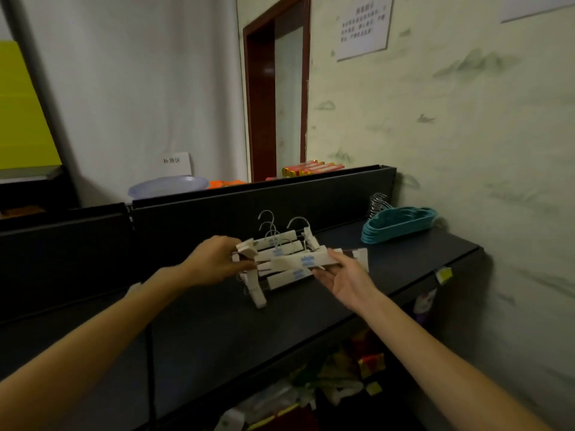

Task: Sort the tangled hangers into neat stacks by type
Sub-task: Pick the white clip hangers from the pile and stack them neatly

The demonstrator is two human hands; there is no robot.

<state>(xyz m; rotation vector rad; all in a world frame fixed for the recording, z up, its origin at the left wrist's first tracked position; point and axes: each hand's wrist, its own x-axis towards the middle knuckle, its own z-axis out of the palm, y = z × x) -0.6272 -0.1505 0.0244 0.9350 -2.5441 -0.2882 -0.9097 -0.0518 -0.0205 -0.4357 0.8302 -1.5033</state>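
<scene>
A dark shelf [217, 331] runs across the view, its back panel rising behind it. At its far right end, by the wall, lies a neat stack of teal hangers [399, 224], metal hooks pointing back-left. Nearer the middle sits a loose cluster of white clip hangers [281, 259], their bars lying roughly left to right, hooks rising toward the back panel, several clips splayed downward at the left end. The left hand [214, 259] is curled closed around the cluster's left end, gripping the clips there. The right hand [345, 278] lies open, palm up, under the right end of the front bars, supporting rather than gripping. Both hands bracket the cluster along its long axis, so squaring it up looks like the next call; the teal stack stays well apart to the right.
</scene>
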